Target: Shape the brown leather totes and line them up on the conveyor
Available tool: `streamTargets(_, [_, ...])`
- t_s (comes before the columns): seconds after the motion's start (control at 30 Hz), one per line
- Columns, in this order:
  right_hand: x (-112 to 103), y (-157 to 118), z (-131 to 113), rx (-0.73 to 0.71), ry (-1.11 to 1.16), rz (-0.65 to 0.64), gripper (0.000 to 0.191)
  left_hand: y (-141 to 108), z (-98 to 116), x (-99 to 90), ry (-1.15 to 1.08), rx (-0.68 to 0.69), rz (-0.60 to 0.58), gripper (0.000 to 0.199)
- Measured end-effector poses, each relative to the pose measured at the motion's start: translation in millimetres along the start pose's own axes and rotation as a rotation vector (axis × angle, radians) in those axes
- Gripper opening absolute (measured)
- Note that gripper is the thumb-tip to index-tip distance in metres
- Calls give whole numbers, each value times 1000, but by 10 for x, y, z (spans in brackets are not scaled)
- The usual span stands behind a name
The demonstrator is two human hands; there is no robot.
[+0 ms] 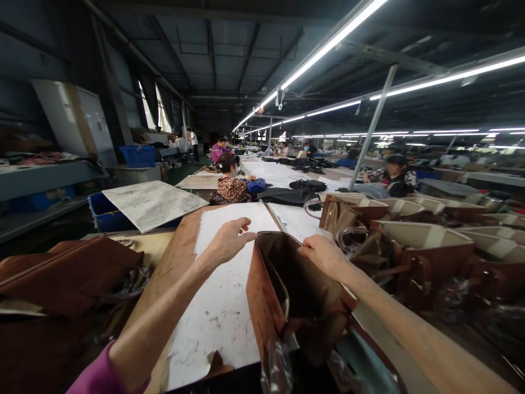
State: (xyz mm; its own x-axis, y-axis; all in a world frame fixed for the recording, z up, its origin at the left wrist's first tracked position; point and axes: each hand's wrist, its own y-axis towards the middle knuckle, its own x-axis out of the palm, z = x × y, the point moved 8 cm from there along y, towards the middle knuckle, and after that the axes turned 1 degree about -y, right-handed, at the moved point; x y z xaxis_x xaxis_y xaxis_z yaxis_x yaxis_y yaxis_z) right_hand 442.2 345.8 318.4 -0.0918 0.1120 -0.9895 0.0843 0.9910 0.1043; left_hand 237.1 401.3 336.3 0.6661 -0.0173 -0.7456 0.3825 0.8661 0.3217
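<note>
A brown handbag (262, 295) stands upright in front of me, its mouth open and its dark olive lining showing. My right hand (324, 254) grips the bag's right rim, with the fingertips curled over the edge. Beside the far left corner of the bag is my left hand (232, 239), its thumb and fingers apart. The thumb tip comes close to that corner; whether it touches I cannot tell. Clear plastic wrap (276, 364) hangs at the near side of the bag, low in the view.
White paper (217, 295) covers the board under the bag. Several brown bags (435, 251) crowd the right side, and more brown bags (77, 273) lie at the left. A marbled board (156, 202) rests over a blue crate (102, 213). Co-workers sit farther off.
</note>
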Motion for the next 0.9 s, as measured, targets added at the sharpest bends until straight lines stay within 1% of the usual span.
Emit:
streamTargets(0.07, [50,-80,38,49,1,7,26,-33,-25,89,-7,-37,-29,43])
streamTargets(0.13, [101,-157,18,66,3,40,26,-34,-9,211,5,-63,-50,49])
streamTargets(0.27, [162,-239,-37,74,-5,67,26,100,30,417,73,-84,-62,60])
streamTargets(0.3, [162,-243,-38,72,-8,68,26,153,29,460,86,-79,-74,58])
streamTargets(0.37, [150,-240,-19,65,-8,72,26,257,18,551,75,-49,-125,46])
streamTargets(0.43, [137,-233,27,65,0,73,25,336,0,646,7,-5,-193,33])
streamTargets(0.53, [129,-196,117,89,39,71,22,397,-36,742,-113,43,-242,27])
streamTargets(0.63, [108,-78,105,49,150,109,7,405,-45,781,-131,64,-223,26])
streamTargets(0.73, [93,105,-31,-86,272,155,22,368,19,740,-66,87,-148,29])
streamTargets(0.77, [107,163,-74,-120,300,152,23,347,73,704,-42,124,-109,32])
streamTargets(0.83, [152,255,-129,-155,346,130,18,291,220,640,1,243,-57,38])
streamTargets(0.9, [185,297,-143,-160,379,119,14,234,353,626,51,364,-69,38])
